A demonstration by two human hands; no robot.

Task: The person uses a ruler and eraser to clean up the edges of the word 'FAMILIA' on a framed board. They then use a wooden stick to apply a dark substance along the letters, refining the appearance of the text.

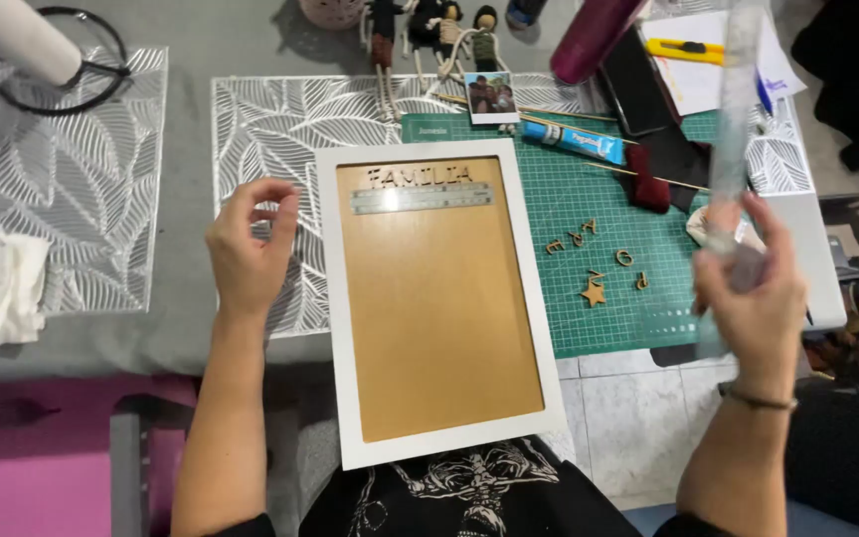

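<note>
Two hands raised | left hand (pixel 249 249) fingers loosely curled, empty | right hand (pixel 753 283) fingers gripping clear ruler (pixel 735 109)

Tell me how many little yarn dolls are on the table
3, side by side at the table's far edge above the white frame: the left doll, the middle doll and the right doll. Their tops are cut off by the picture's edge, so more may be hidden.

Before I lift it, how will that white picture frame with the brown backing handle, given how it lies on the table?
The white picture frame looks flat, rigid and probably light. Its near end overhangs the table edge, so pressing there could tip it. The short metal ruler lies loose on its backing and would likely slide off if tilted.
</note>
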